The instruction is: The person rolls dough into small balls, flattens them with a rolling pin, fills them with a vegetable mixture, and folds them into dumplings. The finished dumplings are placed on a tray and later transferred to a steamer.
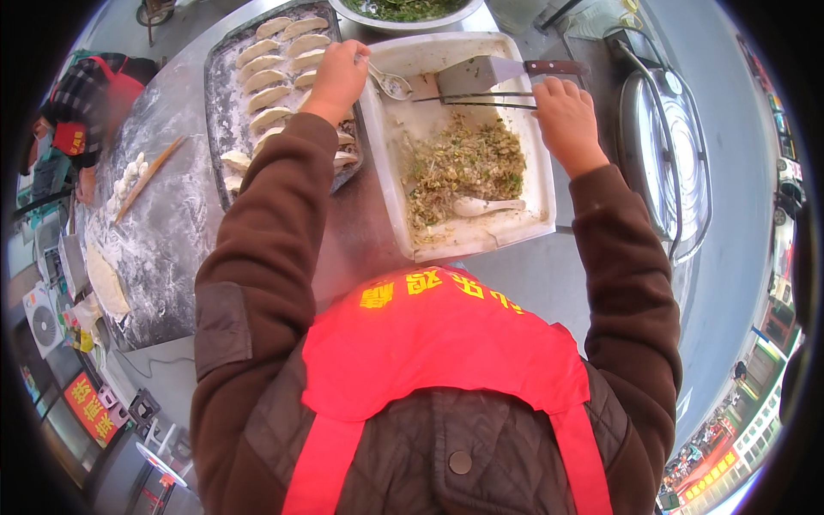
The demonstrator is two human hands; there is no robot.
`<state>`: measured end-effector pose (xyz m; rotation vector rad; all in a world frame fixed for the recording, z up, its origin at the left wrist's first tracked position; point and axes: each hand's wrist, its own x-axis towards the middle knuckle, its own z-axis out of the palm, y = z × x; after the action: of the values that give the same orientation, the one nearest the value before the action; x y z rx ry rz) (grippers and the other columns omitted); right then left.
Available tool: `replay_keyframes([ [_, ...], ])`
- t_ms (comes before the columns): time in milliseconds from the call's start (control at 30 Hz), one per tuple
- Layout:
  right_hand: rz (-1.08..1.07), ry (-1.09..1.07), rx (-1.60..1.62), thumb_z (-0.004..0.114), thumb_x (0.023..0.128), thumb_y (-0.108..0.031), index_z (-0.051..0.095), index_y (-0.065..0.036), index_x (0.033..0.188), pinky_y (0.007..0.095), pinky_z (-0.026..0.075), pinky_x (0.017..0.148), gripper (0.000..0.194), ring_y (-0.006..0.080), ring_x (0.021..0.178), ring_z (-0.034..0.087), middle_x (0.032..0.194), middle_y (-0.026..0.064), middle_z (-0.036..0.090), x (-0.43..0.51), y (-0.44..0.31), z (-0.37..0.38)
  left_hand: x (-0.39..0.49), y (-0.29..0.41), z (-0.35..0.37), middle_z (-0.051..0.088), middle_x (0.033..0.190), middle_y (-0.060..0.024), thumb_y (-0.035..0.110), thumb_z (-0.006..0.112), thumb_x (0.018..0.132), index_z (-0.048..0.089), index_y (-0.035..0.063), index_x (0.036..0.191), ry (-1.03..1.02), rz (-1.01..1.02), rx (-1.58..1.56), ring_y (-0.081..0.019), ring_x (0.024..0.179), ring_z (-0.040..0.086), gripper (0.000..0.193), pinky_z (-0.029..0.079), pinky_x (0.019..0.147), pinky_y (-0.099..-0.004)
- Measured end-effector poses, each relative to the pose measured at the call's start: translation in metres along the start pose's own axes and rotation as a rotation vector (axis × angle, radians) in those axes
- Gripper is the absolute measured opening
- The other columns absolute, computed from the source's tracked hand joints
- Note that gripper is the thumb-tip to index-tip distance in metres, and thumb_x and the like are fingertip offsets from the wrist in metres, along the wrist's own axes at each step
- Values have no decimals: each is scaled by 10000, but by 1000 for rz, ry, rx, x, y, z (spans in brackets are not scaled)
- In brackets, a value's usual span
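Observation:
My left hand (336,78) holds a spoon (393,85) by its handle, with the bowl over the upper left corner of a white plastic tub (546,187). Two dark chopsticks (479,95) are in my right hand (570,122) at the tub's right rim, their tips pointing left. Just above them a wide scraper with a wooden handle (555,67) lies across that rim. Chopped filling (463,161) with green bits covers the lower part of the tub. A white spoon (486,206) rests in it. Under my left forearm, a dark floured tray (215,122) bears rows of folded dumplings (267,98).
A metal bowl of chopped greens (405,26) stands beyond the tub. To the right is a round metal pan or lid with a tubular frame (663,148). A floured board (167,257) at left carries a rolling pin (149,180) and dough pieces (129,177). Another person (96,96) works beside it.

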<state>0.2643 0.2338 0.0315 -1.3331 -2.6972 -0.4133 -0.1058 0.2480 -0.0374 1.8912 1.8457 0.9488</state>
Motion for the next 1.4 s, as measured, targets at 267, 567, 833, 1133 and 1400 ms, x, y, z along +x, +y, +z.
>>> replay_keyframes([
  [267,-179,-530,171,624,767,-92,712,-114,780,399,493,760,92,259,891,650,842,68,654,-82,-67,4,2,0,5,612,1016,-209,162,646,864,657,53,982,7,-6,28,-392,976,588,162,494,884,-436],
  [567,-113,-707,198,610,795,-66,730,-77,816,410,549,689,122,312,806,699,833,121,699,-85,-74,11,0,9,2,587,1098,-205,196,663,875,644,61,1039,-47,-93,80,-380,1025,575,213,485,914,-434],
  [833,203,-404,244,603,813,-52,637,-68,835,406,558,697,44,313,836,679,912,121,635,-66,-72,12,-17,56,22,604,988,-114,136,633,836,666,94,984,-105,416,298,-306,979,580,157,495,846,-436],
  [1133,183,-466,122,640,804,-69,663,-73,842,384,563,698,44,274,882,663,949,104,624,-70,-78,25,-20,88,113,686,1001,-141,75,573,861,699,45,921,-668,66,551,-336,972,672,143,550,788,-442],
  [1400,372,-471,337,587,858,-120,580,-59,909,461,538,667,80,351,734,670,789,156,669,-69,-68,-11,-28,84,99,649,881,-101,50,608,817,659,89,918,-507,390,539,-297,903,667,120,552,725,-411],
])
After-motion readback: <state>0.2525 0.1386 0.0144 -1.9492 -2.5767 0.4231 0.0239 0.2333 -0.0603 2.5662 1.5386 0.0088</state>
